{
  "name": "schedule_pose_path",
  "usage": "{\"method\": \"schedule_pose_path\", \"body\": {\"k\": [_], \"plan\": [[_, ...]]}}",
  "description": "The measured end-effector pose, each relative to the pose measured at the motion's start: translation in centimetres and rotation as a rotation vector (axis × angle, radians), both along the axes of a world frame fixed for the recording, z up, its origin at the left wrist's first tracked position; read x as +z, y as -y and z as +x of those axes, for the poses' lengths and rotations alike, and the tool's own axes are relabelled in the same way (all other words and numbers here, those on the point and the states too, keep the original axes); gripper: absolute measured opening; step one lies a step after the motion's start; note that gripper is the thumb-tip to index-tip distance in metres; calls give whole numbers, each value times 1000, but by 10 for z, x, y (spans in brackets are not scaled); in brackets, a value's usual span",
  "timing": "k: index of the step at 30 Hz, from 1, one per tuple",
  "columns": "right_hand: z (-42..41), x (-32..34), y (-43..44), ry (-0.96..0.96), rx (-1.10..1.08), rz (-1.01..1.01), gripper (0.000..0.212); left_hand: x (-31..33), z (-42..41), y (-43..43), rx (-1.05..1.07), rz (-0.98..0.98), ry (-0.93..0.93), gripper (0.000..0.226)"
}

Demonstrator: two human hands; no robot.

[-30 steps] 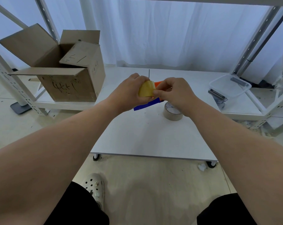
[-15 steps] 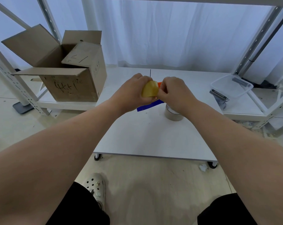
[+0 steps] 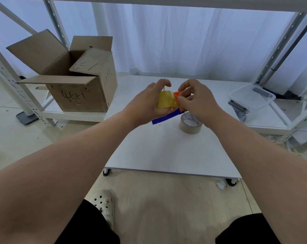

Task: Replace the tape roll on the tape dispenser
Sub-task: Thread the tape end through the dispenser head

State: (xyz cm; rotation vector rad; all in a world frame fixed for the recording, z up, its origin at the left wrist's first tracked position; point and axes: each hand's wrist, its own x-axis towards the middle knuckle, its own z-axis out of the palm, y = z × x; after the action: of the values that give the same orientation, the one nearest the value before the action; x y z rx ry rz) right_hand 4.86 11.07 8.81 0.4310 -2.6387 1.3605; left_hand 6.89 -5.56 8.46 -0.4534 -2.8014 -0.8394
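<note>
Head view: the left hand [image 3: 145, 104] curls round the yellow tape roll [image 3: 166, 102], held above the white table [image 3: 166, 152]. The right hand [image 3: 196, 101], fingers curled, pinches the roll's right edge. Both hands mostly hide the tape dispenser [image 3: 164, 118], leaving orange and blue parts showing. Handwriting on the cardboard box [image 3: 79, 95] reads "4+1".

white table [image 3: 166, 152] carries one tape roll [image 3: 191, 124], perhaps brownish.

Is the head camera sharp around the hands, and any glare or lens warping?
Head view: left hand, right hand and yellow tape roll look fairly sharp; soft daylight through the white curtain, no harsh glare on the table; wide-angle lens splays the rack posts outward and stretches the forearms near the edges.
</note>
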Motion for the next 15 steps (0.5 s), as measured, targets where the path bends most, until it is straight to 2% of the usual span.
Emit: {"method": "schedule_pose_path", "body": {"k": [4, 8, 15], "plan": [[5, 0, 0, -126, 54, 138, 24, -2, 0, -3, -26, -42, 27, 52], [3, -1, 0, -191, 23, 216, 27, -3, -1, -4, -27, -40, 49, 48], [7, 0, 0, -120, 39, 204, 24, -5, -2, -4, -34, -49, 48, 52]]}}
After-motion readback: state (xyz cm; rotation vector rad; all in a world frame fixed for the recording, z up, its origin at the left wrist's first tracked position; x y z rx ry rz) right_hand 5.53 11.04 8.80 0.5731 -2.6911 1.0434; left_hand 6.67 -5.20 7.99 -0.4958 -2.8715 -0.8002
